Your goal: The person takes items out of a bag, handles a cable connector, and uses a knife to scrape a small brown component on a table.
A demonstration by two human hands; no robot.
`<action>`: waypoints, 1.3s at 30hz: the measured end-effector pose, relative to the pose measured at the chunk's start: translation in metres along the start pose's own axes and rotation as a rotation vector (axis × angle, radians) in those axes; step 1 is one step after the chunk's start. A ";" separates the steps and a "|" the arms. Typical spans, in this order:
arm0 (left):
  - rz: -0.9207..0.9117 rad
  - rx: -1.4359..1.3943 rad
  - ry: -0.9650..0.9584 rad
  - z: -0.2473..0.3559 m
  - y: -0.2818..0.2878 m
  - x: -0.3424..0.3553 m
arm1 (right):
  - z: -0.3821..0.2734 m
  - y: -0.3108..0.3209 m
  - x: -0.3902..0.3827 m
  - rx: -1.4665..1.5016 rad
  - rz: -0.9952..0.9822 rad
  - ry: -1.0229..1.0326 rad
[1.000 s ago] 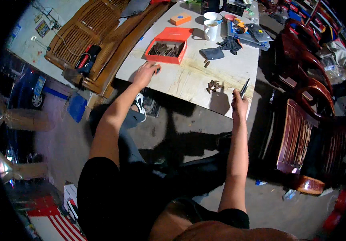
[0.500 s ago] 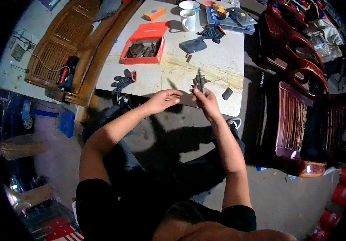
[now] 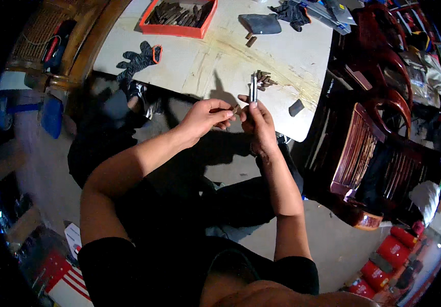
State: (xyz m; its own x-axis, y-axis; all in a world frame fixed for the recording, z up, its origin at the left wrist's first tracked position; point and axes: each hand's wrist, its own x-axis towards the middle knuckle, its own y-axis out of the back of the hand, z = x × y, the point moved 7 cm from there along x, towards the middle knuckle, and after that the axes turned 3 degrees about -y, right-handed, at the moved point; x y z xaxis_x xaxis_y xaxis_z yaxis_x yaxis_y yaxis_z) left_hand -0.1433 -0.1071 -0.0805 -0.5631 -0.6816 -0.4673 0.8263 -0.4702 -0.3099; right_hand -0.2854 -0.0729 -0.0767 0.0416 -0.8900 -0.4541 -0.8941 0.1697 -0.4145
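My right hand [image 3: 258, 123] is closed around a slim, shiny metal tool [image 3: 253, 88] that points away from me; its exact kind is not clear. Between the fingertips of my left hand [image 3: 207, 118] is a small brown piece [image 3: 236, 109], close to the right hand's fingers. Both hands are above the near edge of the white table [image 3: 179, 66]. Just beyond the tool lies a small pile of brown stick-like pieces [image 3: 265, 81]. A dark grey block [image 3: 296, 108] sits to the right of it.
An open red-orange box [image 3: 174, 31] of brown pieces stands at the far left. A dark glove [image 3: 141, 60] lies nearer, another glove [image 3: 293, 15] farther back beside a dark flat pad [image 3: 259, 24]. Wooden chairs [image 3: 368, 148] flank the table's right.
My left hand has come closer to the right and now pinches a small brown piece. The tool stays in my right hand. The view has tilted nearer, shifting the table upward.
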 end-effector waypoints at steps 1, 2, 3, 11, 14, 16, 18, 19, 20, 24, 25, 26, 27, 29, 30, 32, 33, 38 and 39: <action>0.001 -0.017 0.009 0.002 0.000 -0.001 | 0.003 0.007 0.003 -0.023 0.021 0.021; 0.002 -0.035 0.019 0.001 0.000 -0.001 | 0.006 0.013 0.004 -0.036 0.028 0.016; -0.001 -0.045 0.020 0.001 0.002 0.000 | 0.007 0.016 0.006 -0.042 0.022 0.018; 0.088 -0.062 0.004 0.002 0.007 0.001 | 0.006 0.001 -0.001 -0.004 -0.117 0.002; 0.111 -0.070 0.028 0.000 0.006 -0.001 | 0.007 0.004 -0.005 -0.127 -0.173 0.050; 0.100 -0.082 0.042 -0.005 0.005 -0.002 | 0.013 0.010 -0.008 -0.114 -0.166 0.014; 0.073 -0.087 0.043 -0.010 0.008 0.000 | 0.017 0.011 -0.009 -0.132 -0.164 0.024; 0.076 -0.134 0.052 -0.012 0.007 -0.001 | 0.017 0.011 -0.013 -0.143 -0.146 0.011; 0.068 -0.137 0.055 -0.013 0.004 0.000 | 0.018 0.014 -0.015 -0.148 -0.150 0.008; 0.040 -0.102 0.070 -0.013 0.002 0.002 | 0.029 0.026 -0.022 -0.216 -0.112 -0.026; 0.048 -0.101 0.081 -0.017 0.004 0.002 | 0.031 0.028 -0.022 -0.252 -0.103 -0.025; 0.055 -0.100 0.092 -0.022 0.007 0.003 | 0.034 0.030 -0.021 -0.287 -0.094 -0.025; 0.072 -0.100 0.108 -0.027 0.011 0.003 | 0.040 0.031 -0.021 -0.291 -0.120 -0.116; 0.105 -0.098 0.138 -0.037 0.019 0.003 | 0.045 0.026 -0.023 -0.321 -0.127 -0.172; 0.113 -0.107 0.148 -0.039 0.020 0.003 | 0.043 0.023 -0.025 -0.339 -0.128 -0.200; 0.129 -0.125 0.166 -0.040 0.021 0.003 | 0.041 0.016 -0.027 -0.341 -0.174 -0.218; 0.129 -0.130 0.155 -0.039 0.021 0.004 | 0.038 0.012 -0.027 -0.341 -0.202 -0.209; 0.100 -0.094 0.133 -0.036 0.017 0.009 | 0.038 0.009 -0.027 -0.346 -0.302 -0.165; 0.099 -0.085 0.133 -0.035 0.017 0.008 | 0.039 0.009 -0.027 -0.334 -0.313 -0.145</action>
State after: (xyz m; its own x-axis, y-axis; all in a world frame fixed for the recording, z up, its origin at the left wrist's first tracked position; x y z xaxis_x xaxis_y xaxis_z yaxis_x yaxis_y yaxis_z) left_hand -0.1337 -0.1010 -0.1185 -0.4778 -0.6390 -0.6029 0.8785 -0.3520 -0.3231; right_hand -0.2770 -0.0311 -0.0990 0.3722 -0.8043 -0.4632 -0.9220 -0.2632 -0.2839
